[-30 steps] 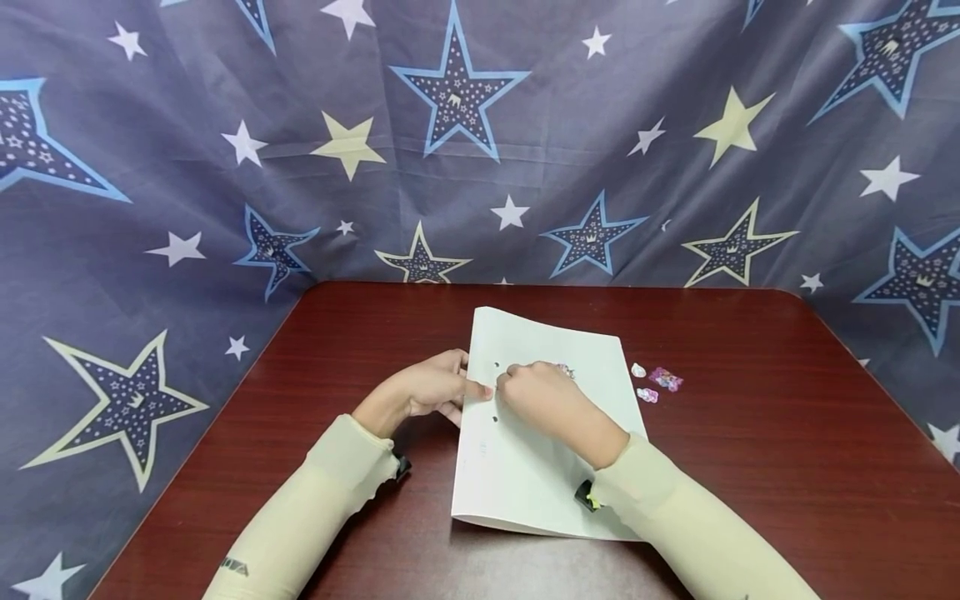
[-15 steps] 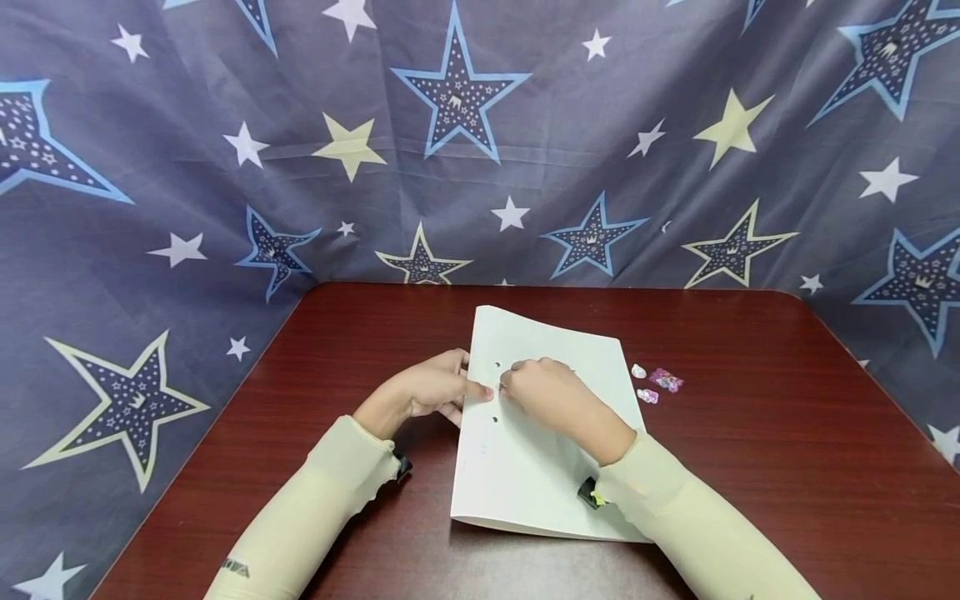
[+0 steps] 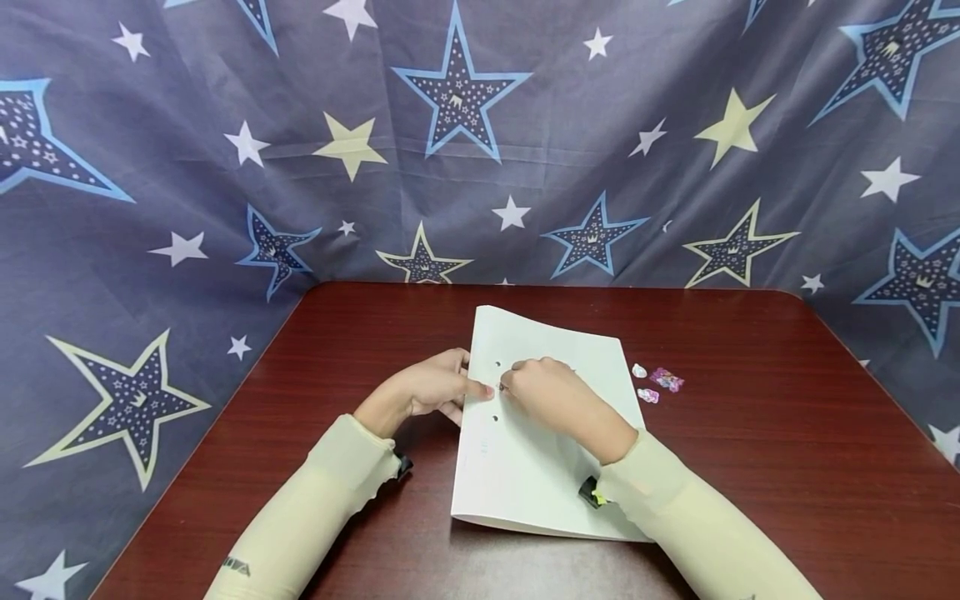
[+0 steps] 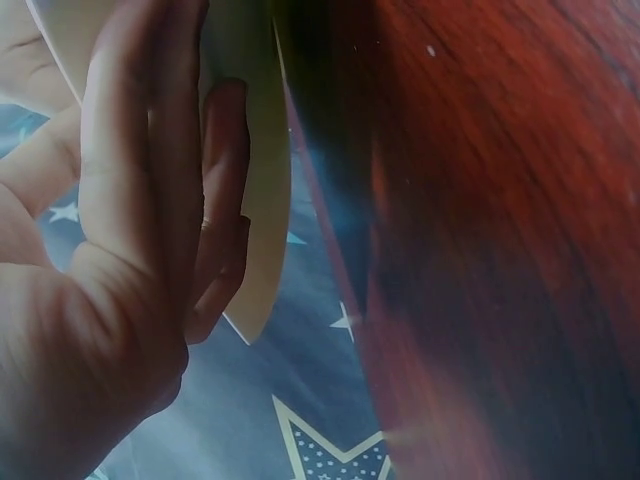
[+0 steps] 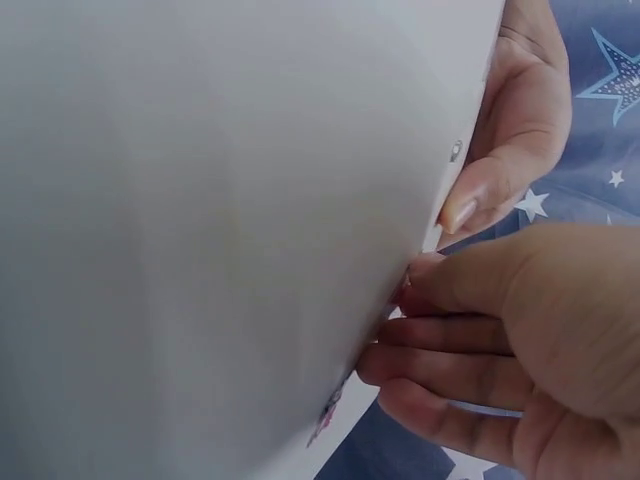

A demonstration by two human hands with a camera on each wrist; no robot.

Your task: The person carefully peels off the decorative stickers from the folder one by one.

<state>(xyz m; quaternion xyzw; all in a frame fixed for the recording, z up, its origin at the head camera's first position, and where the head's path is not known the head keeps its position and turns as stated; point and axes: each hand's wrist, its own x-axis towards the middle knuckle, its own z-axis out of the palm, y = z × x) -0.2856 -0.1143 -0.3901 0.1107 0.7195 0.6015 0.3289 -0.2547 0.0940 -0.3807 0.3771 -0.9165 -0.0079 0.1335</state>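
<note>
A white paper folder [image 3: 547,492] with a bowed lower edge lies on the table, two small dark eyelets [image 3: 495,419] near its left side. My left hand [image 3: 431,386] grips that side, thumb on top and the other fingers behind it, as the left wrist view shows. Between the eyelets, my right hand [image 3: 551,400] is curled over the folder, thumb and fingertips together at its surface. In the right wrist view a small reddish sticker-like piece [image 5: 402,292] shows at those fingertips, mostly hidden by them. A colourful sticker [image 5: 328,412] lies on the folder below the right fingers.
Right of the folder, on the dark red table [image 3: 750,433], lie a purple sticker [image 3: 666,380], a pink one [image 3: 647,395] and a pale one [image 3: 638,371]. A star-patterned cloth [image 3: 517,175] hangs behind the table's far edge.
My right hand has shifted slightly right and up over the folder, now covering most of the printed patch visible beside it a second ago. The left hand keeps its place.
</note>
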